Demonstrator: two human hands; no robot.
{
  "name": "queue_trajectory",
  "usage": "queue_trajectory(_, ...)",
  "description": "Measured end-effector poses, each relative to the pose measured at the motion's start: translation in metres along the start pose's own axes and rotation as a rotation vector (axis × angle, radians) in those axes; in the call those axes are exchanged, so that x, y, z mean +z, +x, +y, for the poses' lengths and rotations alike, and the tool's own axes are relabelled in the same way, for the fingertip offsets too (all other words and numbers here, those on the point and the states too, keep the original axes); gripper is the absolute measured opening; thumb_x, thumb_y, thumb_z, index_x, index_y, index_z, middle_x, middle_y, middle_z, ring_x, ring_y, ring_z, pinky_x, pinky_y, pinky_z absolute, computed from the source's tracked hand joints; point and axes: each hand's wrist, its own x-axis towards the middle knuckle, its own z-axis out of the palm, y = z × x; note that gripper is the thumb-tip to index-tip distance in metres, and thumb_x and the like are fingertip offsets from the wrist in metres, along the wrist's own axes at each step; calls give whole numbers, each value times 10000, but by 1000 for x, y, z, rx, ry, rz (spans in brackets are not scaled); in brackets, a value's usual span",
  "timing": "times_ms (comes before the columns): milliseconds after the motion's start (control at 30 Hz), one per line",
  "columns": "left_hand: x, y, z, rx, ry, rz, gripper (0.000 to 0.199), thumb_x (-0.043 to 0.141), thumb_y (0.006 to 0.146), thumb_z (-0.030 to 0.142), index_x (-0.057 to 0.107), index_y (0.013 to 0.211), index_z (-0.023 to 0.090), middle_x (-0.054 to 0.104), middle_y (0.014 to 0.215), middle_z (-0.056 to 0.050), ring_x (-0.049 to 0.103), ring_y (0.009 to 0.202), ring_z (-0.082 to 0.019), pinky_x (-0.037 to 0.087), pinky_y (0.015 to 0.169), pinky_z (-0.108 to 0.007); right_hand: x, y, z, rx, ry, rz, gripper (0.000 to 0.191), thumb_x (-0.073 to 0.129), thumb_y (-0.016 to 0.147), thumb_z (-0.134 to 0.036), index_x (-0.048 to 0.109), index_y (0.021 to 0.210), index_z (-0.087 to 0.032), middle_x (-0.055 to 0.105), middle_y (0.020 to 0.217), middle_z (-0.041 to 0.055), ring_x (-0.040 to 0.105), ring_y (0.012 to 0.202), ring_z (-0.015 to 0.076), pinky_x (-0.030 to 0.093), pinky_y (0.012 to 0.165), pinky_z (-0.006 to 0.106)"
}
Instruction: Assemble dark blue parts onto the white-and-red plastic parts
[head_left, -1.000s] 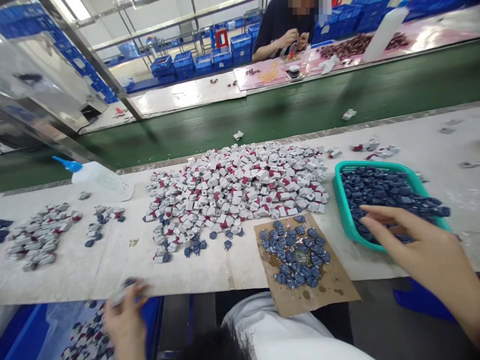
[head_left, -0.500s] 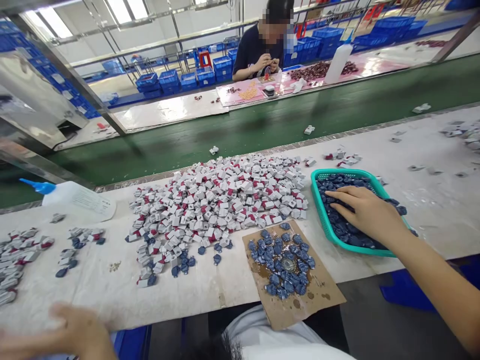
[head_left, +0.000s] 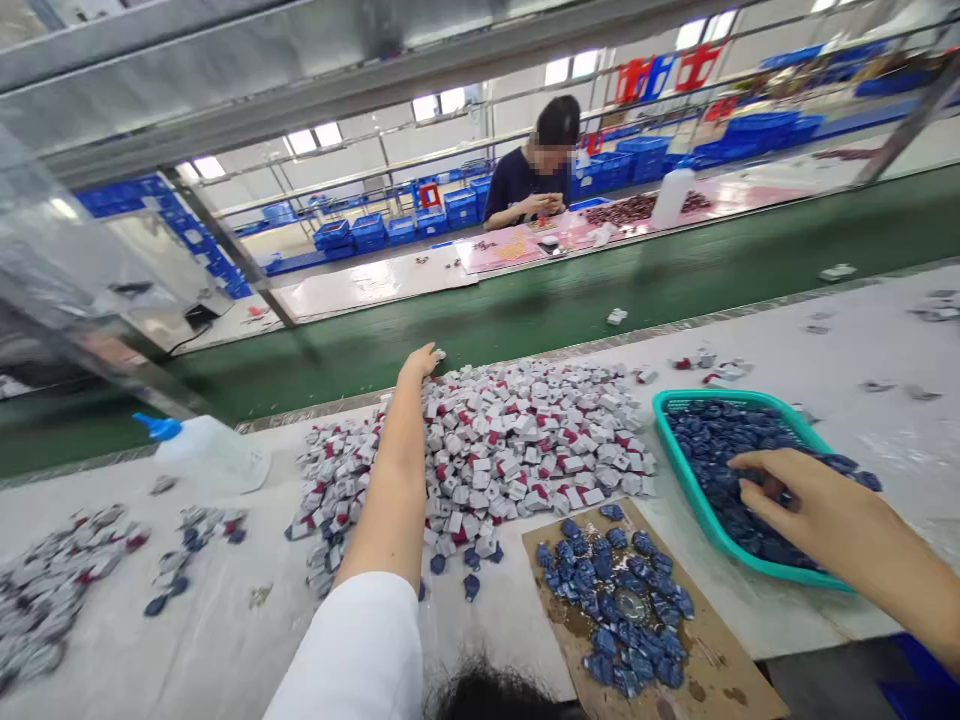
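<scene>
My left hand point(head_left: 422, 360) reaches across the pile of grey-and-red pieces point(head_left: 517, 430) to the green belt point(head_left: 555, 315). Its fingers are closed on a small grey piece point(head_left: 439, 355) at the belt's near edge. Over the right side of the teal basket point(head_left: 694, 510), my right hand point(head_left: 795, 500) hovers with curled fingers above dark blue pieces point(head_left: 720, 430); whether it grips one is hidden. A brown cardboard sheet point(head_left: 559, 635) in front of me bears wet blue pieces point(head_left: 600, 560) around a round disc.
A white bottle with a blue cap point(head_left: 214, 455) lies at the left, near smaller heaps of grey pieces point(head_left: 67, 570). Another grey piece point(head_left: 616, 317) sits on the belt. Across it, a person point(head_left: 536, 180) works at a pink-covered table point(head_left: 495, 250). A metal post point(head_left: 232, 250) stands at the left.
My left hand has gone from the lower left to the belt and closed on the grey piece there. My right hand's fingers have curled over the basket. The view has shifted.
</scene>
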Motion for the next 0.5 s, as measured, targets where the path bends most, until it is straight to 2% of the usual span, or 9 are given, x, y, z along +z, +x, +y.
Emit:
queue_trajectory(100, 14, 15, -6, -34, 35, -48, 303, 571, 891, 319, 577, 1144, 152, 590, 1170, -92, 593, 1021, -215, 515, 866, -428, -12, -35, -25, 129, 191, 47, 358, 504, 786, -503, 663, 912, -207, 652, 838, 53, 622, 656, 167, 514, 542, 240)
queue_trajectory(167, 20, 18, -9, -57, 63, -50, 304, 576, 888, 315, 577, 1141, 148, 591, 1169, -93, 591, 1030, -219, 510, 875, -435, -10, -59, -47, 121, 262, 16, 314, 529, 831, -460, 655, 970, -208, 658, 845, 48, 631, 673, 160, 528, 552, 225)
queue_trajectory(267, 20, 18, -11, -79, 93, -9, 327, 590, 878, 305, 569, 1164, 147, 591, 1183, -96, 582, 1062, -231, 489, 906, -459, 6, -83, -80, -89, 317, -109, 213, 471, 920, -321, 616, 1008, -192, 652, 848, 52, 636, 703, 150, 535, 583, 220)
queue_trajectory(367, 7, 13, -8, -73, 86, 70, 331, 655, 821, 261, 603, 1124, 138, 632, 1144, -97, 582, 1079, -243, 463, 929, -452, 25, -91, -99, -343, 198, -157, 205, 378, 949, -170, 579, 984, -175, 630, 910, 64, 631, 789, 150, 528, 659, 237)
queue_trajectory(500, -23, -4, -2, -14, 24, 204, 285, 692, 753, 260, 679, 1021, 162, 700, 1044, -71, 615, 1033, -225, 456, 904, -330, 44, -92, -105, -489, -68, -185, 259, 407, 785, 28, 552, 871, -169, 551, 763, 31, 575, 660, 162, 450, 542, 249)
